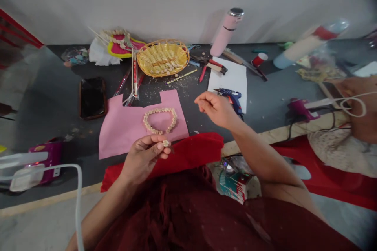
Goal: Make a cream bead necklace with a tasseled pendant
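Observation:
My left hand (144, 155) pinches a small cream flower-like piece (166, 143) between thumb and fingers, just in front of the pink sheet (118, 133). On that sheet lies a curved string of similar cream pieces (146, 119), with a gap at its near side. My right hand (215, 108) is raised over the dark table with its fingers curled and pressed together; whether they hold something is too small to make out. Just beyond it, a blue glue gun (232, 96) rests on a white sheet (243, 74). A red cloth (200, 149) lies along the near edge.
A yellow woven basket (160, 60) with small bits inside stands at the back. Red-handled pliers (216, 66) and a pink bottle (225, 33) are right of it. A phone (92, 98) lies left. Purple devices (48, 160) with white cables sit at both sides.

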Tool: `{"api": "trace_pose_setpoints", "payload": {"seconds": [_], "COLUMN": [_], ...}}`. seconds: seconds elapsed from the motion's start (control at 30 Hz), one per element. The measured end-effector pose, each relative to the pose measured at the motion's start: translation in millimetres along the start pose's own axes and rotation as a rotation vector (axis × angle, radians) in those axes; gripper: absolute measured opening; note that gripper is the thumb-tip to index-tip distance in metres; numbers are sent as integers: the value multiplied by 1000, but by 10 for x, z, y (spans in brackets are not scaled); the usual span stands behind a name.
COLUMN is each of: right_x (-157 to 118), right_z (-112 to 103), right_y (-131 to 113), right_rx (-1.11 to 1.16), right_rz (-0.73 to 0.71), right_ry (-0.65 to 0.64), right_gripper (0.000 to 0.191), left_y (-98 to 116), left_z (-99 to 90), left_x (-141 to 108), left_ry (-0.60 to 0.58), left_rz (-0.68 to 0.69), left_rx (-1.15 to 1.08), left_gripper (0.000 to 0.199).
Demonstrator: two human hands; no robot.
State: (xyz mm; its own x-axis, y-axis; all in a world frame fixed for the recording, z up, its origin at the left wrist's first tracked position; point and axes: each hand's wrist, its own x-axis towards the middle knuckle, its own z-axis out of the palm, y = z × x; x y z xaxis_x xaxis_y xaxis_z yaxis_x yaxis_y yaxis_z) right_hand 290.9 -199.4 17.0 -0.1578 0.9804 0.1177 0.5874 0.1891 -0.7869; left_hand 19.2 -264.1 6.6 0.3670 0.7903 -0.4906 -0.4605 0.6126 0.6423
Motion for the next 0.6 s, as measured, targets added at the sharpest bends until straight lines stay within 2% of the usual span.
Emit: {"api": "trace_pose_setpoints", "payload": {"seconds": [0.2,0.4,0.6], "right_x": [219,309,807], "right_z": [-12,112,404], "right_y": [-5,-12,144], "right_rx": [-61,-76,-396], "right_rz": [19,-35,-212], "right_ry": [34,-27,-130], "right_gripper": [17,22,38], "left_y": [91,213,309], "left_z": [-17,-28,-52], "left_x": [18,16,-66], "left_ry": [14,12,47], "left_rz": [9,51,138], "left_rx": [-4,-4,7], "left_gripper": [28,27,25]}}
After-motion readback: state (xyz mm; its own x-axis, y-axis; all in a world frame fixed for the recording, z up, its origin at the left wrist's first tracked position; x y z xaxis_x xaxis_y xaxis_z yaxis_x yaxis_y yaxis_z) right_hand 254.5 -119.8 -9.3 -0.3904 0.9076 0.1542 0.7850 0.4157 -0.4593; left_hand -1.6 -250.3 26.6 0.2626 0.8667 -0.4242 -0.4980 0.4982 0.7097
